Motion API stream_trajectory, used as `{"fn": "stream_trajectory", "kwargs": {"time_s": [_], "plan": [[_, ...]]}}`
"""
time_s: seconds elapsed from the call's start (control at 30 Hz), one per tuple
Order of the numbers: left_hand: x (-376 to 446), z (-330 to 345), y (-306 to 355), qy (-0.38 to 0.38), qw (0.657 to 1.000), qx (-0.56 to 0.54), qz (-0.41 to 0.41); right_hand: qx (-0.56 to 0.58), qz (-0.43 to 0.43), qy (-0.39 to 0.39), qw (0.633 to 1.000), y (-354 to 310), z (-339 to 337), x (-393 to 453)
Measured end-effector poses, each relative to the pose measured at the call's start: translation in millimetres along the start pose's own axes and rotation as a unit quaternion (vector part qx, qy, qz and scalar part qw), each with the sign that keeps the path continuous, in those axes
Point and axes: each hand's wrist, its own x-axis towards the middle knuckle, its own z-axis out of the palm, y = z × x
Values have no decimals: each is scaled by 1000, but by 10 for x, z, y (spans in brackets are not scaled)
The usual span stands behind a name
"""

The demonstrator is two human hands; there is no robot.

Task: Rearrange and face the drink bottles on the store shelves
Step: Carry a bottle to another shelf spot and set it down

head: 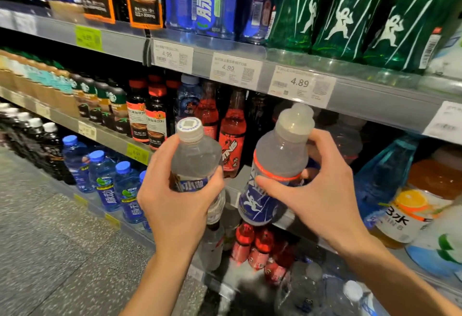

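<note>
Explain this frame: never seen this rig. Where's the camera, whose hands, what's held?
There is no robot here. A person wears one wide-angle camera on the head, looking forward and down at store shelves. The left hand grips a clear bottle with a white cap. The right hand grips a cloudy bottle with a blue label; both are held in front of the middle shelf. Red bottles stand there behind them, green bottles on the shelf above, price tags on its edge.
</note>
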Motion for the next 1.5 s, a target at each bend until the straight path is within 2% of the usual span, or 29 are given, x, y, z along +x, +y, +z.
{"fn": "stream_trajectory", "kwargs": {"time_s": [0.4,0.53,0.7,0.8,0.9,1.0,1.17,1.27,1.5], "plan": [[-185,-290,-187,-39,998,51,25,-98,-30,63,993,163,383,289],[-224,-270,-139,-31,999,34,-4,-112,-24,74,991,211,407,329],[-222,-175,-15,-34,999,16,5,-141,-24,69,987,302,469,356],[-239,-127,41,-44,999,1,10,-192,-35,81,977,323,528,371],[-256,-113,51,-60,998,-2,9,-278,6,103,955,279,553,413],[-251,-114,51,-68,998,-1,10,-335,61,77,937,188,534,480],[-229,-105,39,-66,998,17,7,-426,89,-5,900,76,477,612],[-223,-93,72,-66,998,17,14,-403,106,-48,908,69,440,656],[-211,-31,99,-69,997,11,11,-226,200,-91,949,156,427,761]]}}
